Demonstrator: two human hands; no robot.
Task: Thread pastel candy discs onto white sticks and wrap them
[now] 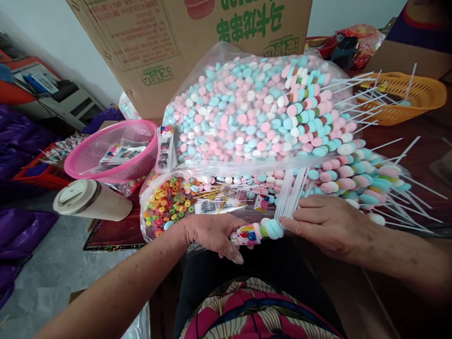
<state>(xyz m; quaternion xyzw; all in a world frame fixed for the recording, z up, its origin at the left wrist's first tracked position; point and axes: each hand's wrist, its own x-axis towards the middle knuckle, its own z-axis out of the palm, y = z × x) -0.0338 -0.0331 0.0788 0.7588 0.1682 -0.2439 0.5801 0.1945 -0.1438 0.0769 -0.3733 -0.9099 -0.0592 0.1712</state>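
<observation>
My left hand (213,234) is closed around a small printed plastic bag (246,234). A marshmallow skewer (272,229) with pale blue, pink and green pieces lies partly inside that bag. At the skewer's other end my right hand (326,230) is closed, forefinger and thumb against the last blue marshmallow; its stick is hidden by the fingers. White sticks (292,190) lie just beyond my right hand. More marshmallow skewers (360,176) are piled to the right, their sticks pointing outward. Flat printed bags (222,205) lie beyond my left hand.
A large clear bag of loose marshmallows (226,113) fills the middle, with ring-shaped candies (167,207) at its front left. Left are a pink basket (76,162), a lidded cup (109,202) and a red basket (45,178). An orange basket (423,96) and cardboard box (197,37) stand behind.
</observation>
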